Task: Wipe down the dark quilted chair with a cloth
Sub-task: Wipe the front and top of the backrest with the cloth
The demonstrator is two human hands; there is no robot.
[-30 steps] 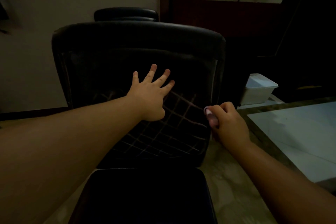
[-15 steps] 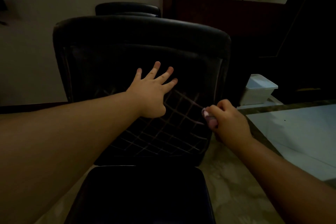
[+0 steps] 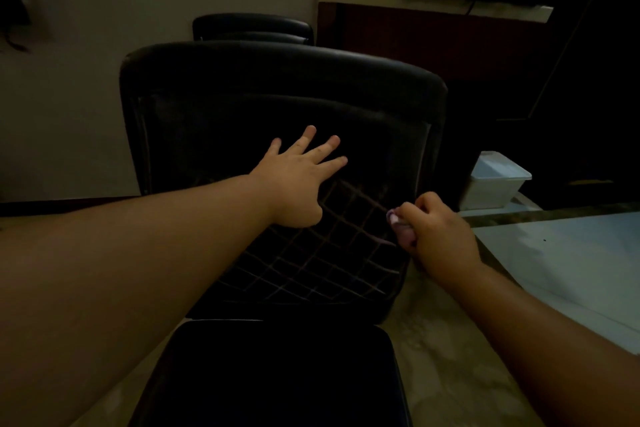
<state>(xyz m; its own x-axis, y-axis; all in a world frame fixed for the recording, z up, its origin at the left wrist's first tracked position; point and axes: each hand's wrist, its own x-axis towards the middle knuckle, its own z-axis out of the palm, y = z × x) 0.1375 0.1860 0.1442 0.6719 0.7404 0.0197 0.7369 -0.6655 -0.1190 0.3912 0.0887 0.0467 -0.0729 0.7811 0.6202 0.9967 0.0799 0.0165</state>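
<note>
dim room, pale wall, marbled floor (image 3: 446, 350). dark quilted chair (image 3: 311, 253) at centre; left hand (image 3: 298, 180) flat, fingers spread, on its backrest. right hand (image 3: 440, 236) clutches a pinkish cloth (image 3: 398, 224) at the backrest's right edge. white box (image 3: 495, 180) beyond. no legible writing.

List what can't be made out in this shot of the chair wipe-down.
- Cloth, head view: mostly hidden inside the right hand; its size is unclear.
- Chair backrest top: too dark to see quilting.
- Chair seat: cut off by the bottom edge.
- Left hand palm: faces away, contact unclear.
</note>
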